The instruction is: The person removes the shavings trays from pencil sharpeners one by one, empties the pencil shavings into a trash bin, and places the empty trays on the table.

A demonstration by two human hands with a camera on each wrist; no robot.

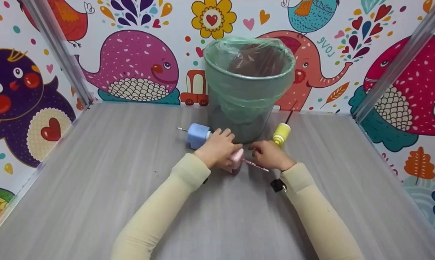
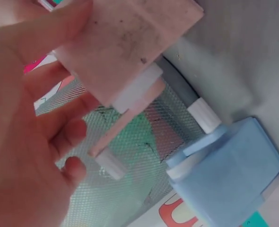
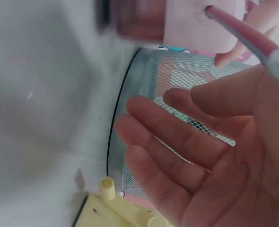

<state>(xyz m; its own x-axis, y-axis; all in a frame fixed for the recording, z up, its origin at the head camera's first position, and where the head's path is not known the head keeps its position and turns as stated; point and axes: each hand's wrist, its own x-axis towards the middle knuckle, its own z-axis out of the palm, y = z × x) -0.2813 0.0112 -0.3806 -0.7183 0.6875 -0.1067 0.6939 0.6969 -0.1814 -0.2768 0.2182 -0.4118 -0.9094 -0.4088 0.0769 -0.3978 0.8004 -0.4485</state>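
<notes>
My left hand grips a pink bottle with a white collar and a pink nozzle, its thumb lying across the body. A patterned pencil-like stick juts from the bottle's base towards the right. My right hand is beside that stick, fingers loosely bent with nothing between them. A blue bottle, a stick poking out of its base, lies left of my left hand. Behind my right hand is a yellow bottle with a dark stick.
A grey mesh bin, lined with a green plastic bag, stands just behind the hands, near the cartoon-printed back wall. Metal posts rise at both sides of the grey tabletop.
</notes>
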